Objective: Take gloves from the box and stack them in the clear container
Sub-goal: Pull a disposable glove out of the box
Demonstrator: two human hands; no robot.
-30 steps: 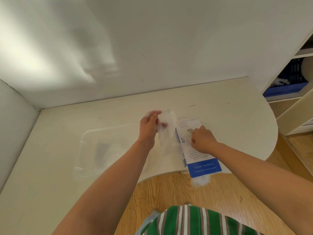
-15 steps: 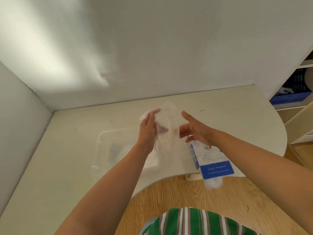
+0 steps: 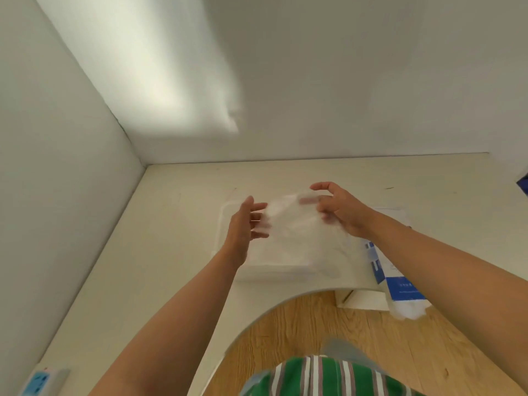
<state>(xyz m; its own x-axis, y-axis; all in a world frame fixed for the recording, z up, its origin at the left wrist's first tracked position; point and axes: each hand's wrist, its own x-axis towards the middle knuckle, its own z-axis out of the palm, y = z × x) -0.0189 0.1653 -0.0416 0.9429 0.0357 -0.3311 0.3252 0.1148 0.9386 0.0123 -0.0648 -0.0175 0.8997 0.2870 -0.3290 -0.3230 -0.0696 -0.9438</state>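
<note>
Glove (image 3: 291,224) hangs over clear container (image 3: 225,208), pinched by right fingers (image 3: 323,186), touched by spread left fingers (image 3: 258,207).

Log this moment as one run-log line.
step: placing glove | glove: spread over clear container | right hand: pinches glove | left hand: at glove's edge, grip blurred | box: to the right, unheld

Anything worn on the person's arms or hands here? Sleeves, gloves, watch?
Nothing worn: the left hand and right hand are ungloved, no ring or watch is visible, and no sleeves show up to the frame edge. Below is a green garment with white stripes.
</note>
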